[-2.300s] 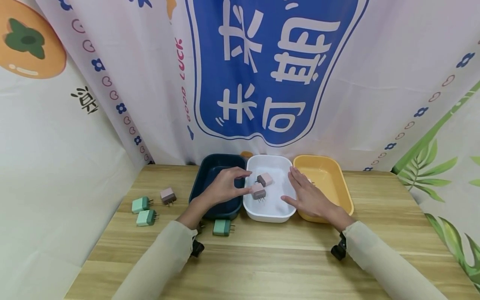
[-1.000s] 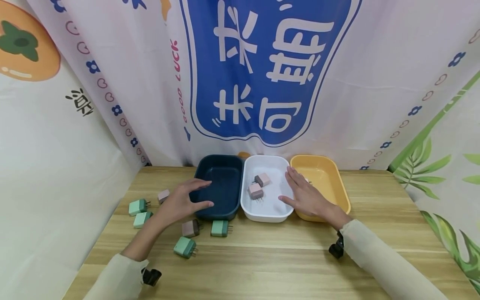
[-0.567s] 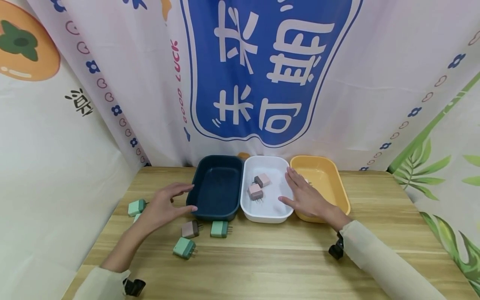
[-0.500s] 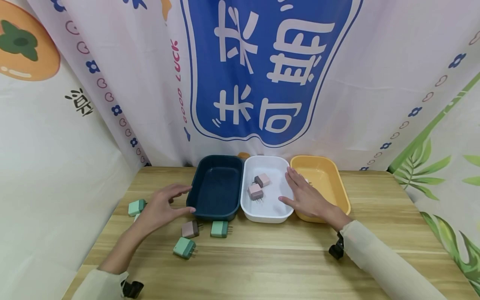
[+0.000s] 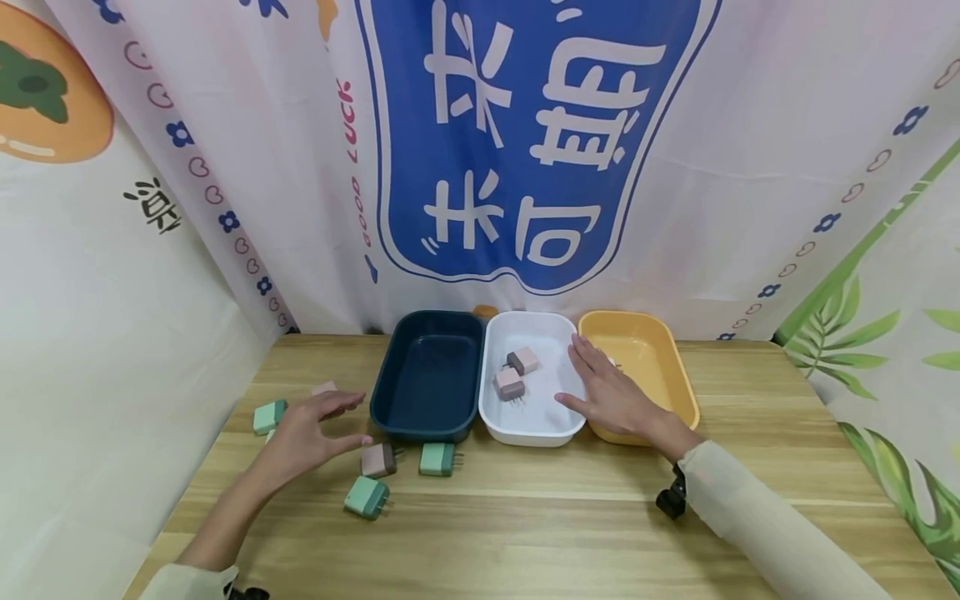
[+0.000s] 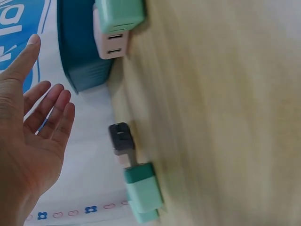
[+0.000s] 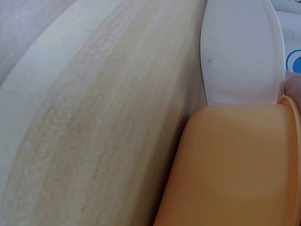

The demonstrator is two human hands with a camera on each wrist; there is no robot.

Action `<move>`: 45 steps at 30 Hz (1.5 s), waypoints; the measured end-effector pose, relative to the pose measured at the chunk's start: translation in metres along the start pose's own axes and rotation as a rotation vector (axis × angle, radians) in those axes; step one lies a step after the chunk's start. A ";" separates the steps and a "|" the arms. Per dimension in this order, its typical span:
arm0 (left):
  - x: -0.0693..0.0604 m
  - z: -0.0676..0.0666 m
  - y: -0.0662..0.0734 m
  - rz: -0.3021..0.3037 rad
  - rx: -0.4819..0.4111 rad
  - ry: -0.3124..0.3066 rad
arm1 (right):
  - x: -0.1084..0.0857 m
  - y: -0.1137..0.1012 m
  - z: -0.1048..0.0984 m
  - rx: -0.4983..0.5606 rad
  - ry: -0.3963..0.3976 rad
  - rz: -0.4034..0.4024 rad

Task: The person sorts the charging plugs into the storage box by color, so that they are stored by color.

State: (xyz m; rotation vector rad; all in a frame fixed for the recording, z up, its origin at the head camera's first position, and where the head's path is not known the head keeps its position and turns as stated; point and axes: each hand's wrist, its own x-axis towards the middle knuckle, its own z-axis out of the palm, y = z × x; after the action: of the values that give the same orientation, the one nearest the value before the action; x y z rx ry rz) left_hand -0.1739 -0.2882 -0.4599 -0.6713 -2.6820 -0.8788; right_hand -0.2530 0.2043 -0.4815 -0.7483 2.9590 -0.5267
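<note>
My left hand (image 5: 303,433) hovers over the table left of the navy bin (image 5: 429,435), thumb and fingers apart and holding nothing. Close to its thumb lie a pink-brown plug charger (image 5: 377,459) and a green charger (image 5: 366,497). Another green charger (image 5: 437,458) sits in front of the navy bin. Beyond the hand are a green charger (image 5: 268,417) and a pink one (image 5: 325,388), both partly covered. My right hand (image 5: 615,393), fingers straight, rests where the white bin (image 5: 532,438) meets the yellow bin (image 5: 678,367). Inside the white bin, two pink chargers (image 5: 522,361) touch each other.
The three bins stand side by side against a printed curtain (image 5: 675,250) at the back of the wooden table (image 5: 540,533). In the yellow bin, a small whitish item (image 5: 615,363) is mostly hidden by the right hand.
My left hand has moved from over the white bin, across the navy bin, to the table on the left. The right hand stays in place. The two pink chargers remain in the white bin.
</note>
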 end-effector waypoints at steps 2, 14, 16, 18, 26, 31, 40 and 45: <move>-0.004 0.003 -0.003 -0.012 -0.011 -0.007 | 0.000 0.000 0.000 -0.002 -0.001 -0.003; -0.018 0.011 -0.010 0.007 -0.030 -0.040 | 0.000 -0.001 -0.001 -0.001 -0.002 -0.002; -0.019 0.014 -0.010 0.008 -0.042 -0.053 | 0.000 -0.001 -0.001 -0.003 0.001 -0.003; -0.021 0.016 -0.010 -0.021 -0.043 -0.077 | 0.000 0.000 0.000 -0.008 0.001 -0.003; -0.022 0.022 -0.006 -0.123 -0.046 -0.172 | -0.001 -0.002 -0.001 0.002 0.000 0.000; -0.021 0.025 -0.006 -0.129 -0.051 -0.197 | 0.000 -0.001 -0.001 -0.003 0.003 -0.002; -0.017 0.029 -0.003 -0.122 -0.043 -0.225 | 0.000 0.000 0.000 -0.005 -0.001 0.006; -0.014 0.028 -0.002 -0.111 -0.028 -0.248 | 0.000 0.000 0.001 0.001 -0.001 0.001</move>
State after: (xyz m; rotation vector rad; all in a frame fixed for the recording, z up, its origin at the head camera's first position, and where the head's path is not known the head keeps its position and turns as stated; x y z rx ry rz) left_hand -0.1652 -0.2777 -0.4884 -0.6834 -2.9573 -0.9162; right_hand -0.2530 0.2040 -0.4821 -0.7466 2.9582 -0.5272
